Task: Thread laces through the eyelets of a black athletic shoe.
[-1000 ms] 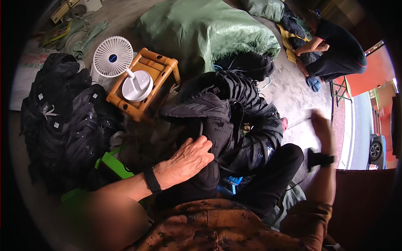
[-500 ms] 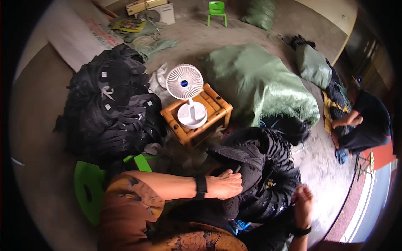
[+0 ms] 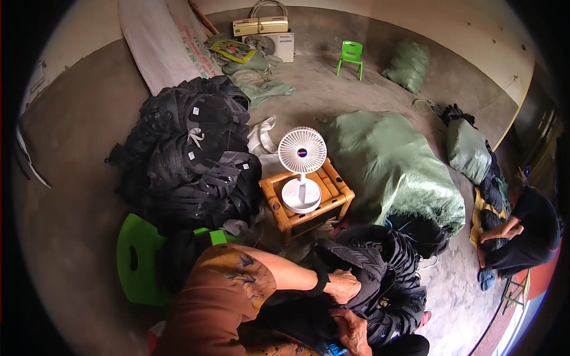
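A black padded bag (image 3: 360,259), apparently a backpack, lies across my lap. My left hand (image 3: 343,287), a black band at its wrist, rests on it with fingers bent and gripping the dark fabric. Just below, my right hand (image 3: 351,332) is closed at the bag's near edge, its fingertips partly hidden. Whether a small part is pinched between them is too unclear to see. More black bags (image 3: 401,305) are heaped beside my right hand. Something bright blue (image 3: 331,349) shows under it.
A white fan (image 3: 302,155) stands on a bamboo stool (image 3: 285,221) ahead. Left is a tall pile of black bags (image 3: 190,148) by a green chair (image 3: 133,258). A large green sack (image 3: 386,154) lies beyond. At far right another person (image 3: 528,231) bends over dark goods.
My right hand has come in from the right to the bag, close below my left hand. My view has shifted, so the room sits lower and farther right.
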Motion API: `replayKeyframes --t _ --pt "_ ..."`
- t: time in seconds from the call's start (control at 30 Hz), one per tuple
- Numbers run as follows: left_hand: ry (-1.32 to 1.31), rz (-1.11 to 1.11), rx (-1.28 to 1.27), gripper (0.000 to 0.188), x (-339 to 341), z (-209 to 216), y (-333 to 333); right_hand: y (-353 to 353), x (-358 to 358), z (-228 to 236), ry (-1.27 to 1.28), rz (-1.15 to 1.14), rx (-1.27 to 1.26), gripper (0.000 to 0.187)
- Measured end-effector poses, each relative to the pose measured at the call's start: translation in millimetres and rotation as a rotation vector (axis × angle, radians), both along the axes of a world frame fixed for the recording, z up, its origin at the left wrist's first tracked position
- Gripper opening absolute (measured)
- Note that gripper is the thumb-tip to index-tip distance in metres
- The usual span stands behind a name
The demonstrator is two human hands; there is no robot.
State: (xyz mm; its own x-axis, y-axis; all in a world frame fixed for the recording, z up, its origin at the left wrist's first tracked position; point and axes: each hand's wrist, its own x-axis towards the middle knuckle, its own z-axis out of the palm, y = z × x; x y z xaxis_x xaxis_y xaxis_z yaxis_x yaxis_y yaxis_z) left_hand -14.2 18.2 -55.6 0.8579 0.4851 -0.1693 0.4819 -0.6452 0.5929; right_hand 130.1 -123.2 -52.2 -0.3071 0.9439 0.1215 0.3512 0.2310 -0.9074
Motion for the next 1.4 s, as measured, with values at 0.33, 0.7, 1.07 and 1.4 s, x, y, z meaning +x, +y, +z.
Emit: replayKeyframes --t 0.33,0.7,1.07,1.4 --pt "-0.655 0.297 -0.248 0.012 -27 63 28 26 9 24 0.418 -0.307 -0.311 0.024" --pt "-0.674 0.176 -0.209 0.026 -16 56 1 50 13 51 0.665 -0.167 -0.480 0.023" --pt "-0.271 0.170 0.088 0.078 -52 -11 -67 -144 547 153 0.368 -0.835 0.255 0.021" --pt "-0.331 0.197 0.037 0.087 -43 -10 -72 -86 453 19 0.439 -0.994 0.113 0.023"
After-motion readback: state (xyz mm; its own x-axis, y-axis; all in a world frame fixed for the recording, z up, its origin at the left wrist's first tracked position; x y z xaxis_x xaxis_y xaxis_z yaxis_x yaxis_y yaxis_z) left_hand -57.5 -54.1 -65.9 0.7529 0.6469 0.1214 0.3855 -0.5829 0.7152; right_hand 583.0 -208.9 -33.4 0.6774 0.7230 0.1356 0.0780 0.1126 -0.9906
